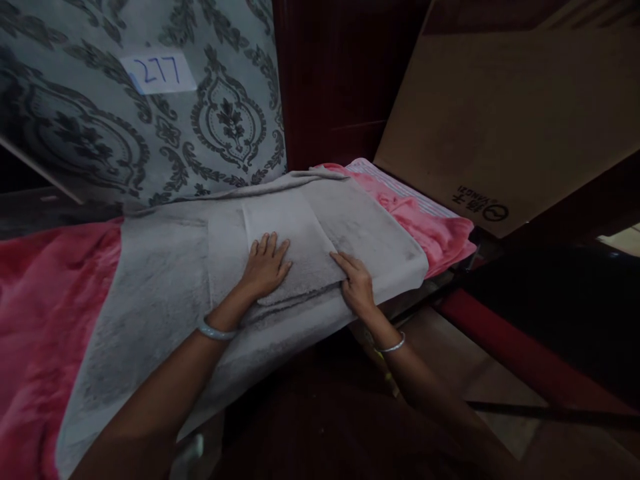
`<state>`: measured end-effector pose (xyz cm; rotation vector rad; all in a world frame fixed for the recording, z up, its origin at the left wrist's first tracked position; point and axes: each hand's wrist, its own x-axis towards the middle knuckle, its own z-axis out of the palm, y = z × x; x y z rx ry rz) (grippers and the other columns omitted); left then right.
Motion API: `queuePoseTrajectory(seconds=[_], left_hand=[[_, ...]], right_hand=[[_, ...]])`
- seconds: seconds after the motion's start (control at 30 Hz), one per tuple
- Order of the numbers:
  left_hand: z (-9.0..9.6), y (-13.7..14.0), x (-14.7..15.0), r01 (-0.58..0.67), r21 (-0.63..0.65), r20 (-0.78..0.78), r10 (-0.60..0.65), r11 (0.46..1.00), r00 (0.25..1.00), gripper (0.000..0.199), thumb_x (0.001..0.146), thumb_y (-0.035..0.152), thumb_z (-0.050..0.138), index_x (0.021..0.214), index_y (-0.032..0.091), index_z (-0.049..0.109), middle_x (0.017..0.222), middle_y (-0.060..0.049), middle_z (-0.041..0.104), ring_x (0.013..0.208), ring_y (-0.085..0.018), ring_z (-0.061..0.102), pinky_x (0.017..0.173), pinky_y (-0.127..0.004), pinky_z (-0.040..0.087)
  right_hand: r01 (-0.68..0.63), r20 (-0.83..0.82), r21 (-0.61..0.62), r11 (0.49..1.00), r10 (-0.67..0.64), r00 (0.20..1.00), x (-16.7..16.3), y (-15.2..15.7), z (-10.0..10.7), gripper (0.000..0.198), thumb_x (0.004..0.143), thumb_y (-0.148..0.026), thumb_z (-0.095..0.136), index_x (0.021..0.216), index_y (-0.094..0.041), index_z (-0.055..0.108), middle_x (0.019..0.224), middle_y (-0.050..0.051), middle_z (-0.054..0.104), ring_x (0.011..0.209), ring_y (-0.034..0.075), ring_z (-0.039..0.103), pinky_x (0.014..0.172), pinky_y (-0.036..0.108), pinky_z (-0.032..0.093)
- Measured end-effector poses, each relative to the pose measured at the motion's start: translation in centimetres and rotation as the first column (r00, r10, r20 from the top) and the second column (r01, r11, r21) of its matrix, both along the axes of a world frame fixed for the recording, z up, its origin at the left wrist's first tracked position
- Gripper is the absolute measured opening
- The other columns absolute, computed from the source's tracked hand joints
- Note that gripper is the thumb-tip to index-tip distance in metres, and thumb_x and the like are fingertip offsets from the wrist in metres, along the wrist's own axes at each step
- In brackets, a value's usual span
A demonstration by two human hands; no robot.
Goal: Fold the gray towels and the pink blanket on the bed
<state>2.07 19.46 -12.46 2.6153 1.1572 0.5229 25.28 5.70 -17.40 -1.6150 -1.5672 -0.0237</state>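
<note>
A folded grey fleecy cloth (pixel 295 230) lies on a larger grey cloth (pixel 155 287) spread over the surface in front of me. My left hand (pixel 265 268) rests flat on the folded cloth, fingers spread. At its near right corner, my right hand (pixel 357 285) grips the edge, with the index finger stretched along the top and the other fingers curled. The right thumb is mostly hidden. Whether the folded piece is separate from the larger cloth, I cannot tell.
Pink plush fabric (pixel 45 300) lies at the left, and more pink fabric (pixel 425 230) sticks out at the right over a striped cloth (pixel 395 190). Behind stands a patterned panel (pixel 230 127) with a paper label (pixel 159 71) reading 277. A cardboard box (pixel 500 113) leans at right.
</note>
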Motion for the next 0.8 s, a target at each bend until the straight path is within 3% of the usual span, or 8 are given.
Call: queuePoseTrajectory(seconds=[0.2, 0.33, 0.5, 0.67, 0.8], left_hand=[[1.4, -0.8, -0.2, 0.041, 0.05, -0.149, -0.033, 0.998, 0.988, 0.059, 0.096, 0.046, 0.051, 0.151, 0.022, 0.05, 0.167, -0.014, 0.032, 0.157, -0.037, 0.018, 0.126, -0.06, 0.014], [2.2, -1.7, -2.0, 0.145, 0.067, -0.181, -0.13, 0.987, 0.975, 0.05, 0.097, 0.043, 0.049, 0.141, 0.022, 0.06, 0.161, -0.013, 0.044, 0.151, -0.034, 0.034, 0.123, -0.06, 0.027], [2.3, -3.9, -6.1, 0.123, 0.131, -0.065, -0.115, 0.984, 0.991, 0.038, 0.094, 0.026, 0.047, 0.125, 0.016, 0.068, 0.14, -0.018, 0.061, 0.131, -0.032, 0.055, 0.11, -0.057, 0.047], [2.8, -6.6, -9.1, 0.334, 0.051, -0.071, -0.33, 0.941, 0.941, 0.06, 0.08, 0.005, 0.046, 0.137, 0.02, 0.058, 0.155, -0.013, 0.049, 0.146, -0.027, 0.043, 0.118, -0.053, 0.043], [2.8, -6.7, -9.3, 0.304, 0.052, -0.126, -0.296, 0.951, 0.947, 0.057, 0.085, 0.005, 0.046, 0.139, 0.021, 0.056, 0.16, -0.011, 0.044, 0.148, -0.025, 0.041, 0.119, -0.05, 0.042]], right_hand=[[0.001, 0.058, 0.031, 1.0, -0.003, 0.998, -0.2, 0.0, -0.4, 0.084, 0.065, 0.005, 0.039, 0.139, -0.027, 0.065, 0.151, 0.004, 0.054, 0.133, 0.022, 0.053, 0.113, 0.042, 0.046], [0.02, 0.094, -0.029, 0.999, -0.017, 0.995, 0.0, -0.1, -0.4, 0.084, 0.066, 0.005, 0.041, 0.139, -0.028, 0.066, 0.146, 0.003, 0.059, 0.125, 0.024, 0.058, 0.11, 0.042, 0.048], [0.036, 0.091, -0.058, 0.998, -0.031, 0.995, -0.1, -0.4, -0.1, 0.082, 0.068, 0.003, 0.042, 0.14, -0.03, 0.064, 0.145, 0.002, 0.06, 0.12, 0.025, 0.059, 0.107, 0.045, 0.049], [0.03, 0.059, -0.06, 0.998, -0.027, 0.998, -0.2, -0.6, 0.0, 0.079, 0.07, 0.0, 0.044, 0.141, -0.03, 0.064, 0.144, 0.002, 0.061, 0.121, 0.027, 0.058, 0.107, 0.048, 0.049], [0.036, 0.071, -0.053, 0.998, -0.032, 0.997, -0.3, -0.6, 0.0, 0.077, 0.071, -0.001, 0.042, 0.139, -0.027, 0.066, 0.143, 0.003, 0.062, 0.119, 0.026, 0.059, 0.106, 0.047, 0.049]])
